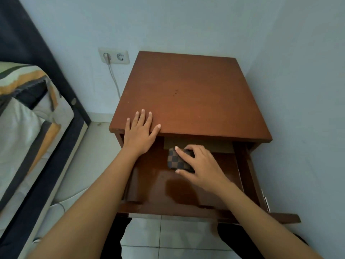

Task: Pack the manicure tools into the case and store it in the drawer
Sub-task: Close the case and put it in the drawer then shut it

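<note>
A small checkered brown-and-dark case (174,160) lies closed on the floor of the open wooden drawer (160,191), towards its back. My right hand (202,167) is curled over the case's right side, with the thumb and fingers around it. My left hand (141,131) rests flat, fingers spread, on the front left edge of the brown bedside table top (196,98). No loose manicure tools are in sight.
The drawer is pulled far out over a tiled floor (168,236). A bed (28,118) with a striped cover stands to the left. A wall socket (114,56) with a white cable is behind the table. Walls close off the back and right.
</note>
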A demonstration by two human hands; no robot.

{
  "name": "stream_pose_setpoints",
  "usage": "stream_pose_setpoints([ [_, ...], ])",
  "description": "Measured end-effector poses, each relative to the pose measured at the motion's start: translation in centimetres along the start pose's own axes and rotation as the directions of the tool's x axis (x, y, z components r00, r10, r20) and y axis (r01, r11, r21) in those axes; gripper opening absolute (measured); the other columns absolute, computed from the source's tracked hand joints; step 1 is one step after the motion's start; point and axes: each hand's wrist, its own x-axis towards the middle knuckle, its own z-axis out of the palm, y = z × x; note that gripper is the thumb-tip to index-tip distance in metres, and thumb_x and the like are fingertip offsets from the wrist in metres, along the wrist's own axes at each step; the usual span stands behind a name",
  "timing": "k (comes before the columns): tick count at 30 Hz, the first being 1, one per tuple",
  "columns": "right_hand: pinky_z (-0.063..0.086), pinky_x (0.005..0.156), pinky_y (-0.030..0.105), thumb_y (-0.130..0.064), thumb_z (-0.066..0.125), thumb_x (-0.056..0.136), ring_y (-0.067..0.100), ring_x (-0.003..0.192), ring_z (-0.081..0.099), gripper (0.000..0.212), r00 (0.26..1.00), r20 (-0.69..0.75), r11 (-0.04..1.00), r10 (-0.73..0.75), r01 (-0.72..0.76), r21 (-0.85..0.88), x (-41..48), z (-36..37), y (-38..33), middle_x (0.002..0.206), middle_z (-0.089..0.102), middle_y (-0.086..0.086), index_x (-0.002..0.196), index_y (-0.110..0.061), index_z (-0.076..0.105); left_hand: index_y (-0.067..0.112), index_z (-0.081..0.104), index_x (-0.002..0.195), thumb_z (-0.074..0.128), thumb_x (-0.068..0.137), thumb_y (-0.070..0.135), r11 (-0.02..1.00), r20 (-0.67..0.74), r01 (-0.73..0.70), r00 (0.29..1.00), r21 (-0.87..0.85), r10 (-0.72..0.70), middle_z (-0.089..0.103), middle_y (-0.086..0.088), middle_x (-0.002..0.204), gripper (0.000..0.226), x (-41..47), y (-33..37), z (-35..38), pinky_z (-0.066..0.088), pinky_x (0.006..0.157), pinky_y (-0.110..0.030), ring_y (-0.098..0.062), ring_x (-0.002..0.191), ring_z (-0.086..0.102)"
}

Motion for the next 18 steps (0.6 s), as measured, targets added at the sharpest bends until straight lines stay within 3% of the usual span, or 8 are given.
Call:
stream_pose_setpoints([
  [3,0.032,0.101,0.035,-0.055,0.048,0.087,0.024,0.125,0.035,0.067,0.976,0.201,0.995,0.089,-0.097,0.031,0.0,2.3,0.5,0.136,0.039,0.006,0.144,-0.03,0.023,0.023,0.008,0.15,0.016,0.094,0.057,1.0,-0.025,0.002,1.0,-0.016,-0.002,0.002,-0.003,0.16,0.066,-0.4,0.0,0.2,-0.008,0.115,-0.041,-0.019,0.146,-0.005],
  [6,0.034,0.101,0.04,-0.052,0.055,0.084,0.029,0.125,0.033,0.071,0.886,0.425,0.978,0.186,-0.208,0.006,1.4,4.1,1.6,0.138,0.037,0.011,0.143,-0.029,0.025,0.023,0.01,0.15,0.017,0.094,0.058,1.0,-0.047,0.007,0.999,-0.022,-0.008,0.003,-0.003,0.16,0.066,-0.7,0.1,0.3,-0.008,0.115,-0.04,-0.019,0.146,-0.005],
  [9,0.035,0.105,0.046,-0.046,0.064,0.08,0.034,0.131,0.028,0.075,0.819,0.515,0.956,0.254,-0.294,-0.004,1.9,5.6,2.2,0.145,0.03,0.013,0.141,-0.026,0.026,0.022,0.013,0.15,0.021,0.095,0.057,0.997,-0.068,0.014,0.998,-0.071,-0.019,0.005,-0.003,0.159,0.066,-1.3,0.4,0.3,-0.008,0.115,-0.039,-0.019,0.146,-0.003],
  [13,0.037,0.106,0.047,-0.033,0.067,0.081,0.031,0.131,0.029,0.071,0.823,0.488,0.911,0.291,-0.394,0.122,1.1,5.1,1.9,0.143,0.029,0.011,0.139,-0.022,0.029,0.018,0.021,0.148,0.031,0.095,0.052,0.984,-0.071,0.014,0.997,-0.178,-0.027,0.011,-0.004,0.159,0.063,-2.8,0.8,-0.1,-0.003,0.116,-0.038,-0.02,0.146,0.001],
  [18,0.039,0.101,0.033,-0.027,0.06,0.088,0.021,0.125,0.04,0.05,0.9,0.289,0.826,0.325,-0.419,0.377,-2.4,1.6,-0.1,0.136,0.037,0.003,0.133,-0.018,0.042,0.018,0.029,0.146,0.043,0.095,0.044,0.892,-0.065,0.031,0.996,-0.451,-0.068,0.021,-0.001,0.157,0.059,-8.1,2.2,-0.5,0.022,0.112,-0.037,-0.016,0.145,0.011],
])
